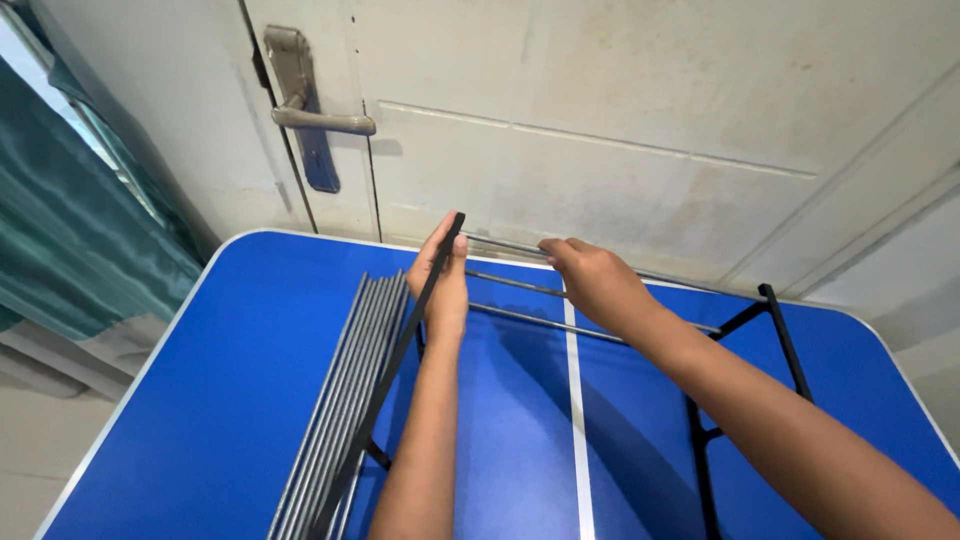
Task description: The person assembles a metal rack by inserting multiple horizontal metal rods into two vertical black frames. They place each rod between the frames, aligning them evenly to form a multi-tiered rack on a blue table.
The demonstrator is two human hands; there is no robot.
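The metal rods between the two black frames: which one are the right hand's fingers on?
The right hand grips the farthest rod, nearest the door; the two rods closer to the person go untouched.

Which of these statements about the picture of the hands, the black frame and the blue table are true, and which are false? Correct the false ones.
1. The left hand grips a black side bar of the frame. True.
2. The right hand rests flat on the table. False: it is raised, with its fingers at a thin metal rod.
3. A bundle of grey rods lies on the table, left of the left hand. True.
4. The table is red. False: it is blue with a white stripe.
5. A door handle shows behind the table. True.
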